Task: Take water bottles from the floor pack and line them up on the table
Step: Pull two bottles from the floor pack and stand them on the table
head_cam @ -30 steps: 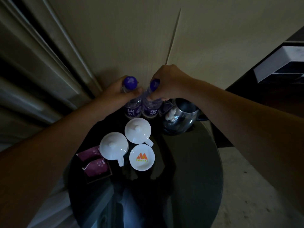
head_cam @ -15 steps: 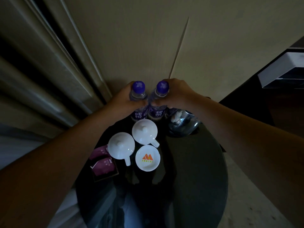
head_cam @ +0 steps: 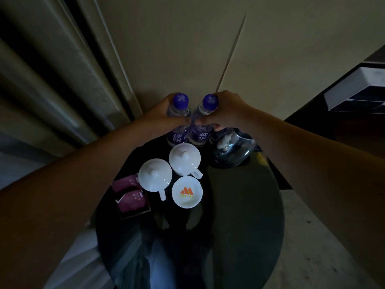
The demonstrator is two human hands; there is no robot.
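Dim room, beige wall (head_cam: 187,49), curtain (head_cam: 52,80)

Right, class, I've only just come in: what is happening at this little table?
A person stands over a round dark table, holding a water bottle in each hand. The left hand grips the left bottle, the right hand the right bottle, side by side at the far edge by the wall. Both grips are closed around the bottle shoulders. Nearer sit two lidded white cups, a small dish, purple sachets and a kettle.

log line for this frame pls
left hand: grips left bottle | right hand: grips right bottle | bottles: side by side, far table edge
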